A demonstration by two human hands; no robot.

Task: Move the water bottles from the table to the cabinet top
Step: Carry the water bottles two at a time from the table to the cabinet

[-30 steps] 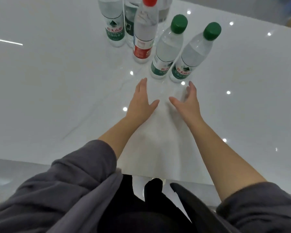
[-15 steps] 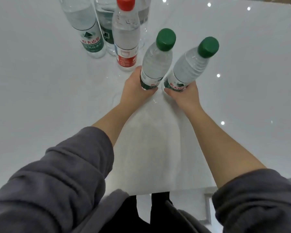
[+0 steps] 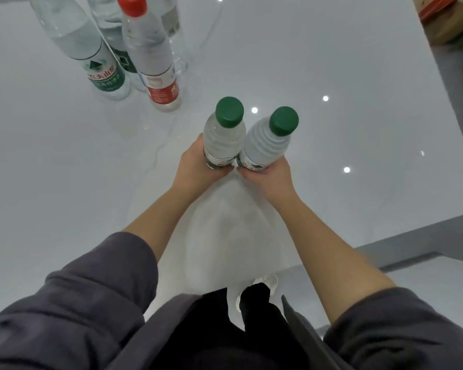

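Two clear water bottles with green caps are held side by side above the glossy white table (image 3: 332, 62). My left hand (image 3: 195, 166) grips the lower part of the left bottle (image 3: 223, 137). My right hand (image 3: 270, 174) grips the base of the right bottle (image 3: 267, 142). Both bottles are upright, tilted slightly, and close together. Several more bottles stand at the far left of the table: a red-capped one (image 3: 150, 54), a green-labelled one (image 3: 83, 46) and others behind them. The cabinet top is not in view.
The table's right edge runs diagonally at the right, with grey floor (image 3: 439, 244) beyond it. Cardboard boxes (image 3: 449, 20) sit at the top right past the table. My dark sleeves and legs fill the bottom of the view.
A second ago both hands lay open on the table before the bottles. They then closed on the two green-capped bottles and have drawn them back toward me, away from the other bottles.
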